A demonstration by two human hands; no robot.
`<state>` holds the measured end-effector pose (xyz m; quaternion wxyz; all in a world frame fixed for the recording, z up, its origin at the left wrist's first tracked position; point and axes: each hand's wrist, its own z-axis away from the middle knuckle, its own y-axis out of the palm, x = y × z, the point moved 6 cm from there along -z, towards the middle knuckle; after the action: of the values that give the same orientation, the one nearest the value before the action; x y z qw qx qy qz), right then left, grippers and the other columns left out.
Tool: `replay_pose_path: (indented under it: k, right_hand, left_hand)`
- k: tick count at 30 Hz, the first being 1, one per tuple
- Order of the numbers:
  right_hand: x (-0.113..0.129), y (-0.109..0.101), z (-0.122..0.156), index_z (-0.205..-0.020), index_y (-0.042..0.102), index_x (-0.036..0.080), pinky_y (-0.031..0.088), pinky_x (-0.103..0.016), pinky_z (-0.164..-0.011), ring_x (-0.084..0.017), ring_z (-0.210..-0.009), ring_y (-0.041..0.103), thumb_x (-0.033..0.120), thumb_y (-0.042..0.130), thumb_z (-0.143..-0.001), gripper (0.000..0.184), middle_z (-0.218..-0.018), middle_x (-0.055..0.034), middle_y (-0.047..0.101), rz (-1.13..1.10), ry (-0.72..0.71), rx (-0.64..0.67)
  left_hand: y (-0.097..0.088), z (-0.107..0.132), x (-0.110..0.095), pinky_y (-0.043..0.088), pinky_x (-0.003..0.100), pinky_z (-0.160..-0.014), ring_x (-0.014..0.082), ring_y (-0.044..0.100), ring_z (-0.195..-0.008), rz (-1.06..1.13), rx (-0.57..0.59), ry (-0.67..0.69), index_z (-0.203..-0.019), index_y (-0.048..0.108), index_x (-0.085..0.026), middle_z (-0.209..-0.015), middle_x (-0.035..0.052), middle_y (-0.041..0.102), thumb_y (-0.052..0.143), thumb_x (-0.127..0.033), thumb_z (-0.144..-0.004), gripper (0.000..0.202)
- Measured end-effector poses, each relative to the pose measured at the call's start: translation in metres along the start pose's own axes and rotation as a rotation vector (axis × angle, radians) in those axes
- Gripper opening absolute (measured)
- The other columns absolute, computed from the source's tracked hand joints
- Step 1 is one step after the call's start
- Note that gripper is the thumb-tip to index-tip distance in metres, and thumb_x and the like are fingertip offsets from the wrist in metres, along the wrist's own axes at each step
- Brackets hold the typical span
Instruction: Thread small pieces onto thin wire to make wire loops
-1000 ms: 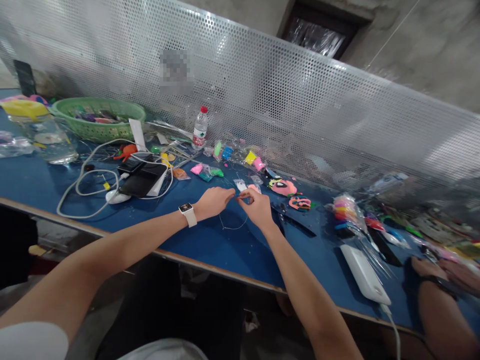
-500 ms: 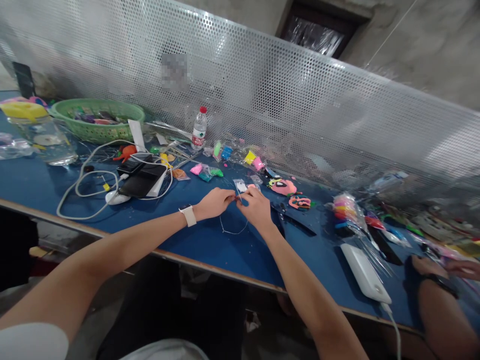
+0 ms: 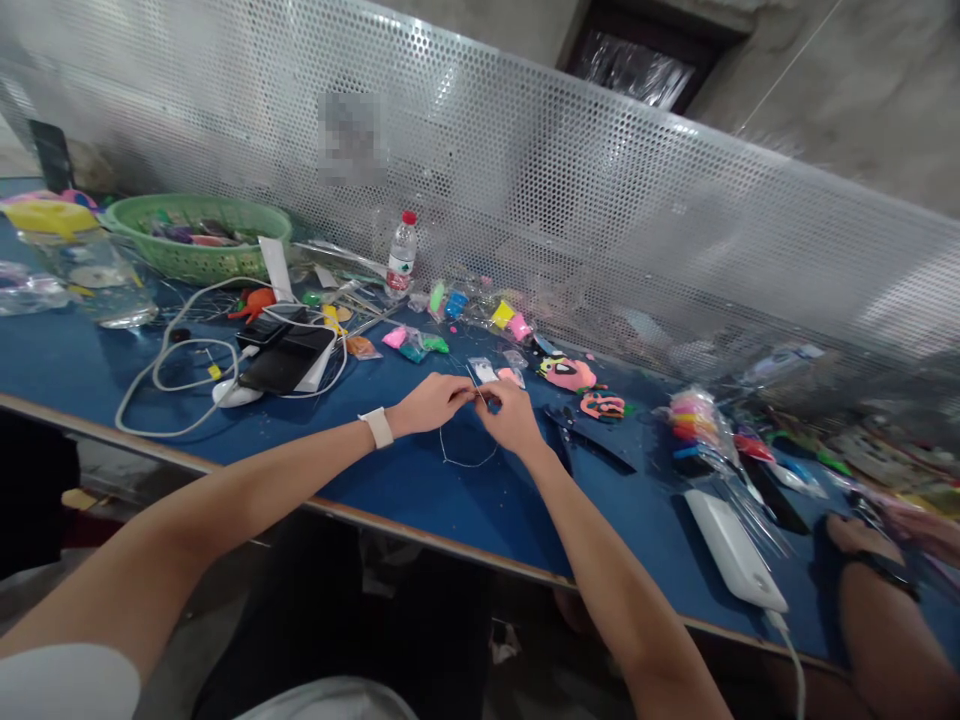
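Note:
Over the middle of the blue table, my left hand (image 3: pixel 439 402) and my right hand (image 3: pixel 510 412) meet at the fingertips in a pinch. A thin pale wire or cord (image 3: pixel 466 465) runs between them, its loop sagging below the hands. A short straight piece slants up from the fingers of my right hand. The fingertips hide where the ends meet. Just beyond lie a small packet of white clay (image 3: pixel 482 371) and a pink one (image 3: pixel 512 377). Right of my right hand are a pink clay figure (image 3: pixel 568 375), an orange clay piece (image 3: pixel 602 405) and a dark flat tool (image 3: pixel 600 448).
A green basket (image 3: pixel 199 262), a red-capped bottle (image 3: pixel 401 255) and several clay packets stand along the perforated metal screen (image 3: pixel 480 150). On the left lie a white cable (image 3: pixel 139 385) and a dark phone (image 3: pixel 281 360). A white power bank (image 3: pixel 735 550) and another person's hand (image 3: pixel 862 540) are at right.
The straight piece of wire now sticks up more clearly between my fingers. My hands stay together in nearly the same spot; the view has shifted slightly.

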<state>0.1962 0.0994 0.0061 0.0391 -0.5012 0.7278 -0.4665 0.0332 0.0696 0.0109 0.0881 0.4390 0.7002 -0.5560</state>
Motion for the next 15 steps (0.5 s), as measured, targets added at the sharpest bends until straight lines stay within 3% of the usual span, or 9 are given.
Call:
replay_pose_path:
  k: [3,6,10,15]
  right_hand:
    - [0.005,-0.019,-0.004,-0.106,0.082,0.024,0.057,-0.045,-0.093,-0.029,-0.092,0.072,0.019,0.074,-0.085,0.023,-0.088,-0.0049,0.081,-0.116,-0.031,0.075]
    - [0.006,-0.030,-0.005,-0.115,0.084,0.024,0.058,-0.043,-0.094,-0.028,-0.096,0.075,0.036,0.079,-0.088,0.030,-0.097,-0.0053,0.085,-0.317,-0.015,0.290]
    - [-0.001,-0.030,-0.006,-0.102,0.086,0.022,0.059,-0.038,-0.081,-0.025,-0.083,0.077,0.052,0.066,-0.100,0.036,-0.089,-0.0050,0.085,-0.501,0.156,0.409]
    - [-0.006,-0.025,-0.006,-0.091,0.086,0.021,0.053,-0.031,-0.066,-0.018,-0.065,0.070,0.044,0.072,-0.095,0.028,-0.081,-0.0051,0.084,-0.506,0.302,0.425]
  left_hand:
    - [-0.004,0.000,-0.001,0.044,0.027,-0.073,0.0157,0.064,-0.071,0.030,0.006,0.035,-0.107,0.080,-0.017,-0.087,0.0040,0.077,0.054,-0.023,-0.111,0.027]
    - [-0.005,0.000,-0.001,0.040,0.026,-0.069,0.0138,0.057,-0.064,0.047,0.051,0.084,-0.107,0.080,-0.016,-0.077,0.0014,0.071,0.055,-0.025,-0.110,0.027]
    - [-0.003,0.001,-0.001,0.038,0.026,-0.068,0.0130,0.056,-0.063,0.065,0.090,0.144,-0.107,0.080,-0.016,-0.074,0.0004,0.069,0.055,-0.026,-0.111,0.028]
    - [0.001,0.004,-0.004,0.039,0.026,-0.068,0.0129,0.056,-0.063,0.079,0.110,0.195,-0.112,0.081,-0.018,-0.078,0.0010,0.073,0.054,-0.027,-0.112,0.029]
